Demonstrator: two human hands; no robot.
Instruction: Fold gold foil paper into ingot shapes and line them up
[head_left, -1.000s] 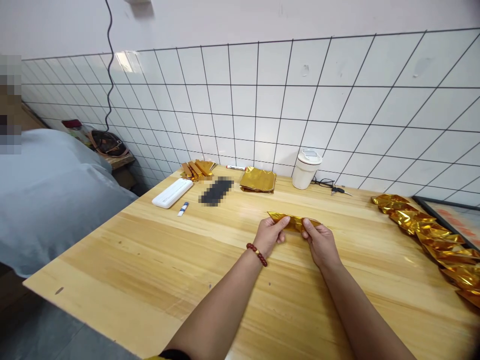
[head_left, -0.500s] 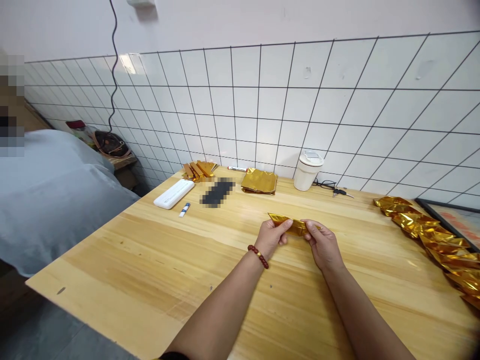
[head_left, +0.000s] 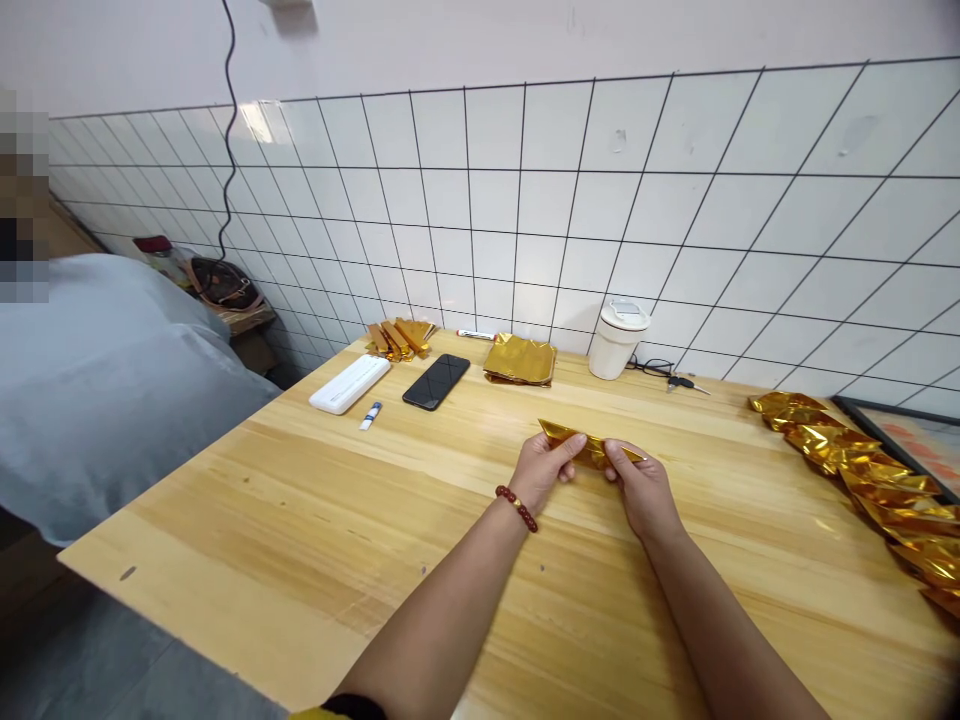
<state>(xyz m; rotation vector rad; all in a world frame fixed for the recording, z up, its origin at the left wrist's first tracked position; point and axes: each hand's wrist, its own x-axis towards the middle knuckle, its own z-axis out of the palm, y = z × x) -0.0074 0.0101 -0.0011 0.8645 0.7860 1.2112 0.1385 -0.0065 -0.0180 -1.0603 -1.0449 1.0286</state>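
Note:
Both my hands pinch one folded strip of gold foil paper [head_left: 589,443] just above the wooden table [head_left: 300,540], near its middle. My left hand [head_left: 541,470], with a red bead bracelet on the wrist, grips the strip's left part between thumb and fingers. My right hand [head_left: 637,485] grips its right part the same way. The strip's pointed left end sticks out past my left thumb.
A flat stack of gold sheets [head_left: 519,360], a white lidded cup [head_left: 615,340], a black phone [head_left: 436,381], a white power bank [head_left: 349,383], a small tube [head_left: 370,415] and gold folded pieces [head_left: 397,338] lie farther back. A row of folded gold shapes [head_left: 870,470] runs along the right. A person in light blue [head_left: 112,380] sits at left.
My hands have stayed in place and shifted their fingers slightly along the gold strip. The view drifted a little.

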